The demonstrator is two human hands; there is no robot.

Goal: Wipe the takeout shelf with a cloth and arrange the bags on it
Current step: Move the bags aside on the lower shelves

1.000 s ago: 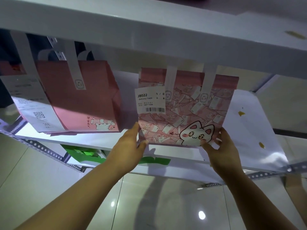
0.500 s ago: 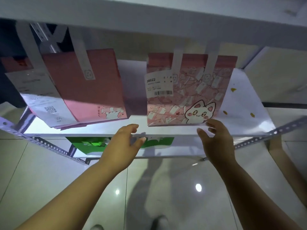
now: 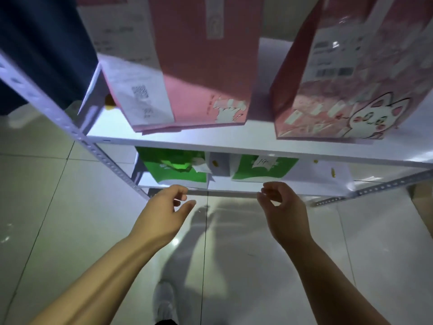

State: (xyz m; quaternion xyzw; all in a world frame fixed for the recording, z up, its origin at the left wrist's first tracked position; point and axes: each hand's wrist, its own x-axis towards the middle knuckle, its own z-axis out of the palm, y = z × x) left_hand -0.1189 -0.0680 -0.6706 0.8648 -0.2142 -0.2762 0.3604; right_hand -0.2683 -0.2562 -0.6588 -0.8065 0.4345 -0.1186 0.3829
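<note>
L hand (image 3: 164,214) & R hand (image 3: 283,212) have let go of cat bag (image 3: 351,95) since 1 s ago, dropped below shelf (image 3: 234,138) edge. Head view: L at 7 o'clock, R at 5, both w/ fingers loosely curled, empty. Cat bag upright on shelf at 2 o'clock; plain pink bag (image 3: 201,66) at 12, apart. Two green bags (image 3: 173,170) below shelf, centre

Two pink bags stand upright on the white shelf (image 3: 210,138), a plain pink bag (image 3: 201,66) at left and a cat-print bag (image 3: 351,90) at right, apart. On the lower shelf (image 3: 316,184) lie two green bags (image 3: 173,170). Near its front edge hover the left hand (image 3: 161,214) and right hand (image 3: 283,212), fingers loosely curled and holding nothing.
</note>
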